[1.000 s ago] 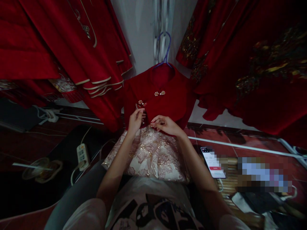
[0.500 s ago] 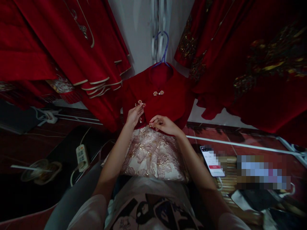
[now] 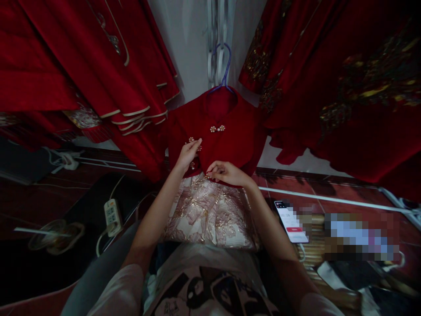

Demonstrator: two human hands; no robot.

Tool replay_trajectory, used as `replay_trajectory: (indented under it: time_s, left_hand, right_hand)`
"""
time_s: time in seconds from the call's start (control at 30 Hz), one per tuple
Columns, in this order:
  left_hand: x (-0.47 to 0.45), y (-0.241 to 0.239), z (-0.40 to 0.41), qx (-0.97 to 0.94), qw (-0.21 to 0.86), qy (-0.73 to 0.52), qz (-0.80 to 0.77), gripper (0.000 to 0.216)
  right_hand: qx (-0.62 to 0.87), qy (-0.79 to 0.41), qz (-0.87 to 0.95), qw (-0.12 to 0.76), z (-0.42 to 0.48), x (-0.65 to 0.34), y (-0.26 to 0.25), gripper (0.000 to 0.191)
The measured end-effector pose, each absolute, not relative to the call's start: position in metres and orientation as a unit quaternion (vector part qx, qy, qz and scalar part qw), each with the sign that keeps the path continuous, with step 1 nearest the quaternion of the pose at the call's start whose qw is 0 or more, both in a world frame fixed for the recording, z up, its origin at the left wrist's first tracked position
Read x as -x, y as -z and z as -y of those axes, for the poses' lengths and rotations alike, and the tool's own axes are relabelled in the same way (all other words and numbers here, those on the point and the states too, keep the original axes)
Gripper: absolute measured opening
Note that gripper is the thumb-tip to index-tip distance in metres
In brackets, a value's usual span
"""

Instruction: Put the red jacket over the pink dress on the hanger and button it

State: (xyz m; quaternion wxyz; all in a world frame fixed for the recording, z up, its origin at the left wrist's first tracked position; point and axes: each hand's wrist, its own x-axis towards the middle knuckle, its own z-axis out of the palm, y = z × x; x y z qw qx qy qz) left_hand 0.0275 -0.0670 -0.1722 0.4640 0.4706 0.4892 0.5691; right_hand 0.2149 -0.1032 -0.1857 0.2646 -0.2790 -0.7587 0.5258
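Note:
A small red dress top (image 3: pixel 230 140) hangs in front of me on a purple hanger (image 3: pixel 224 66), with a pale gold-embroidered skirt (image 3: pixel 207 210) spreading below it onto my lap. Pearl clasps (image 3: pixel 217 128) fasten its front. My left hand (image 3: pixel 188 154) rests on the left side of the red front, fingertips at a pearl clasp there. My right hand (image 3: pixel 225 172) pinches the lower edge of the red front near a small pearl piece.
Red embroidered garments (image 3: pixel 98 66) hang at left and right (image 3: pixel 345 87). A power strip (image 3: pixel 111 215) with cord and a clear cup with straw (image 3: pixel 52 230) lie on the floor at left. A lit phone (image 3: pixel 291 221) lies at right.
My left hand has slid upward along the red front toward the upper pearl clasp. My right hand has stayed at the lower edge.

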Motion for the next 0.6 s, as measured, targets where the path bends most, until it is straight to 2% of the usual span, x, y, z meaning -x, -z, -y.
replay_trajectory:
  time_s: [0.13, 0.33, 0.43, 0.53, 0.6]
  left_hand:
    - [-0.042, 0.159, 0.055, -0.564, 0.372, -0.557, -0.483, 0.017]
    - [-0.066, 0.149, 0.021, -0.598, 0.360, -0.567, -0.437, 0.018]
    - [-0.066, 0.147, 0.019, -0.647, 0.233, -0.556, -0.467, 0.013]
    - [-0.058, 0.146, 0.024, -0.694, 0.099, -0.529, -0.479, 0.022]
    - [-0.051, 0.146, 0.028, -0.724, 0.055, -0.500, -0.473, 0.028]
  right_hand:
    - [0.274, -0.526, 0.765, 0.250, 0.102, -0.219, 0.186, 0.022]
    - [0.270, -0.524, 0.769, 0.246, 0.102, -0.219, 0.187, 0.024]
    - [0.274, -0.522, 0.769, 0.249, 0.102, -0.219, 0.187, 0.025]
    - [0.274, -0.524, 0.767, 0.249, 0.102, -0.221, 0.186, 0.023]
    - [0.270, -0.530, 0.766, 0.243, 0.103, -0.223, 0.184, 0.021]
